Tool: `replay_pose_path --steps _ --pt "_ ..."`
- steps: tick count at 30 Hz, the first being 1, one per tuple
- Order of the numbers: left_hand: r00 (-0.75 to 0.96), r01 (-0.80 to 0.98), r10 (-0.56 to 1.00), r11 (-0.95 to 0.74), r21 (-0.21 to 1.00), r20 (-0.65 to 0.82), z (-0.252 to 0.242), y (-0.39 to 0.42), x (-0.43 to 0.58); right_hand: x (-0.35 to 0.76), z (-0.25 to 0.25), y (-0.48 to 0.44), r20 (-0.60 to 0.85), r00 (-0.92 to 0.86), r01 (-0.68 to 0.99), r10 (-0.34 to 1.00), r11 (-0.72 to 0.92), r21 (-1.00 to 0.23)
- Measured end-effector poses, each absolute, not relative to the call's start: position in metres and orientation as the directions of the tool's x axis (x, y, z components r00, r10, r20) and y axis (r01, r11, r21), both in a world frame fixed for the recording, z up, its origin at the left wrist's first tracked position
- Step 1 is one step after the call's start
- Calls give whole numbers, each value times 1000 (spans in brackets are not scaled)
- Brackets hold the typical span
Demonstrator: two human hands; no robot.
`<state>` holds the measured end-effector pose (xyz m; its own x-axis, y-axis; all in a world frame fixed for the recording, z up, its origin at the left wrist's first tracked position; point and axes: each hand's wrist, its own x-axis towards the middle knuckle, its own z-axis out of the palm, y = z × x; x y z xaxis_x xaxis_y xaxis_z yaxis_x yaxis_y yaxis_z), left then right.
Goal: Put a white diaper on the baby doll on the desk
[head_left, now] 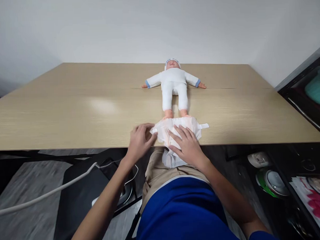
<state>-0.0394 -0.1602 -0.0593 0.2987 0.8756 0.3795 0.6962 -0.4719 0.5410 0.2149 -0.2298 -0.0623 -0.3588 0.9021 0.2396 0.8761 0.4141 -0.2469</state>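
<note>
An unfolded white diaper [162,128] lies at the table's front edge, its lower end hanging over toward my lap. One white fastening tab [204,125] sticks out to its right. My left hand [141,141] is closed at the diaper's left corner, thumb and fingers pinching it. Spread flat on the middle of the diaper, my right hand [188,145] has its fingers apart and grips nothing. Just beyond, a baby doll [173,77] in a white suit with blue cuffs and a cap lies on its back, arms out, feet toward the diaper.
The wooden table [70,109] reaches back to a white wall. Below it on the left are a black chair [73,196] and a white hose [54,191]. A dark shelf at right holds a green-rimmed container [272,182] and other items.
</note>
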Motion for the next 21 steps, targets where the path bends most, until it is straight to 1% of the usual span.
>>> replay_pose_path --steps 2,7,10,12,15,17,21 --pt "351 672 879 -476 567 322 -55 -147 -42 215 -63 -230 245 -359 875 901 416 -249" --pt "451 549 867 -455 701 210 -40 -144 -48 215 -65 -231 265 -348 870 899 415 -266" --pt "413 534 894 -391 749 172 -37 -148 -55 215 -65 -231 270 -342 871 900 412 -267" --pt "377 560 912 -361 745 158 -38 -149 -60 215 -65 -231 277 -344 870 897 415 -266" --pt "336 642 933 -329 692 132 -41 -151 -66 215 -67 -231 290 -340 869 895 417 -268" --pt "297 718 946 -310 623 129 -42 -151 -70 215 -67 -231 297 -332 871 896 411 -269" --pt "190 888 968 -242 392 165 -44 -142 -77 213 -68 -232 321 -320 874 892 408 -264"
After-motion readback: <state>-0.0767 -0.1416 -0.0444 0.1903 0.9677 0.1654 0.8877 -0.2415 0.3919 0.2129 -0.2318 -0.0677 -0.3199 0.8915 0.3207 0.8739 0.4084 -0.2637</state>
